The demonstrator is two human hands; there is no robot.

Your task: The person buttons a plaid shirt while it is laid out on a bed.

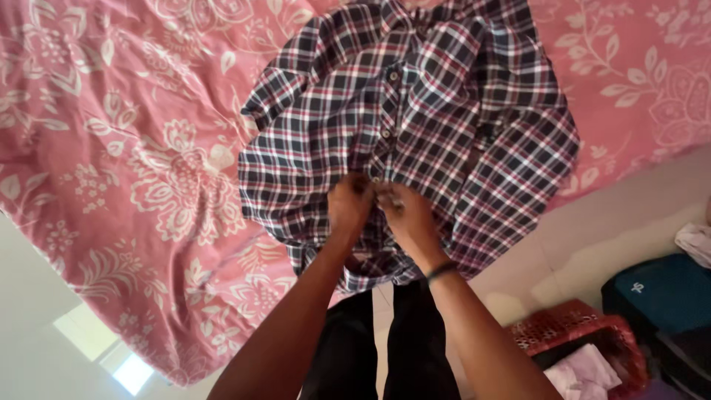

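Note:
A dark plaid shirt (452,126) with red and white checks lies spread on a pink floral bedsheet (126,148). Its button placket runs down the middle, with buttons showing. My left hand (349,204) and my right hand (400,211) meet at the lower part of the placket, fingers pinched on the shirt's front edges around a button. A dark band circles my right wrist (442,271). The shirt's hem hangs over the bed's edge toward my legs.
A red perforated basket (570,326) holding pale pink cloth stands on the floor at lower right. A dark blue bag (659,289) sits beside it, with white cloth at the right edge. Pale floor tiles show at lower left.

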